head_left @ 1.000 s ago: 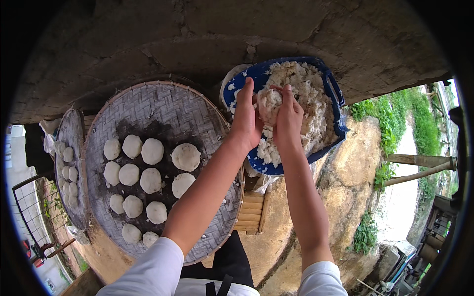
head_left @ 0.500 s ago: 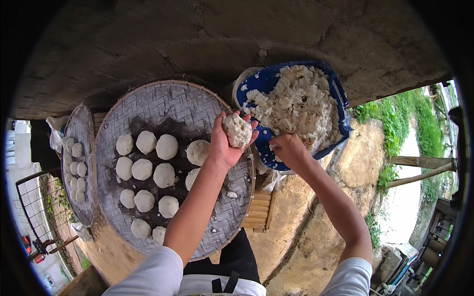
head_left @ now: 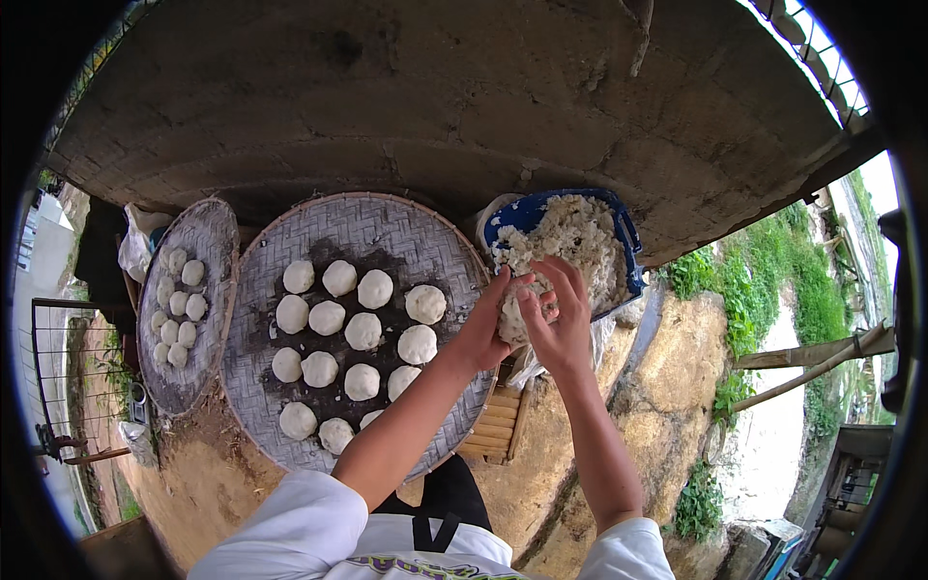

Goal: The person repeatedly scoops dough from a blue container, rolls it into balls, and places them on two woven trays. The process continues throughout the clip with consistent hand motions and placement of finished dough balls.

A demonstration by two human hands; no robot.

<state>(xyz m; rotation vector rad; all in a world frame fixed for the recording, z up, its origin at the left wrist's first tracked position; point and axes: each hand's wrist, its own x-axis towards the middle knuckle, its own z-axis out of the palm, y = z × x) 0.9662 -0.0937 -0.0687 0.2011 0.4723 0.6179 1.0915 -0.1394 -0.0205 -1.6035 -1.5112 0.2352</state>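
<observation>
Between my two hands is a lump of crumbly white dough point(head_left: 513, 315). My left hand point(head_left: 482, 324) cups it from the left, fingers closed around it. From the right, my right hand point(head_left: 558, 314) curves its fingers over the lump and partly hides it. Just beyond them sits a blue plastic tub point(head_left: 633, 253) heaped with the same loose white mash point(head_left: 587, 232). To the left, a large round woven bamboo tray point(head_left: 266, 253) bears several rounded white dough balls point(head_left: 362, 331) in rough rows; my left forearm covers some at the near side.
A smaller round woven tray point(head_left: 220, 242) with several smaller balls point(head_left: 179, 303) stands farther left. A concrete wall point(head_left: 387, 106) rises behind the trays. Bamboo slats point(head_left: 493, 425) show below the large tray. Wooden poles point(head_left: 807, 358) and green plants point(head_left: 739, 290) are to the right.
My right hand has left the tub's edge and come over to the lump in my left hand. The view has shifted, so the trays and tub appear lower.
</observation>
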